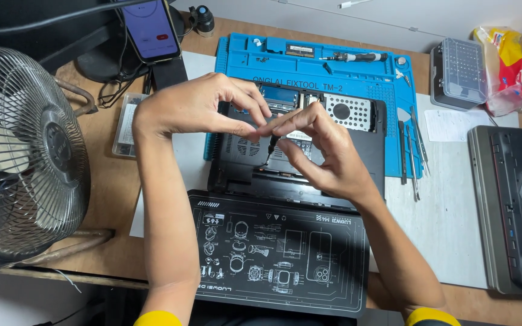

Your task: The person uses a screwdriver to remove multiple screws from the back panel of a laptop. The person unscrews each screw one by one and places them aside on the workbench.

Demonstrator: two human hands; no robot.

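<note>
A black laptop (pixel 370 163) lies upside down with its bottom panels off, on a blue repair mat (pixel 309 66). My right hand (pixel 321 151) is shut on a small black screwdriver (pixel 271 147), held tip-down over the laptop's underside. My left hand (pixel 200 108) hovers just above it, thumb and fingertips pinched together against the screwdriver's top end and my right fingertips. Whether the left fingers hold a screw is hidden.
A black illustrated mat (pixel 279 253) lies nearest me. A metal fan (pixel 25 151) stands at left, a phone (pixel 151 27) on a stand behind. Tweezers (pixel 415 157) lie on the blue mat's right; a bit case (pixel 459 73), snack bag (pixel 505 60), second laptop (pixel 515 211) farther right.
</note>
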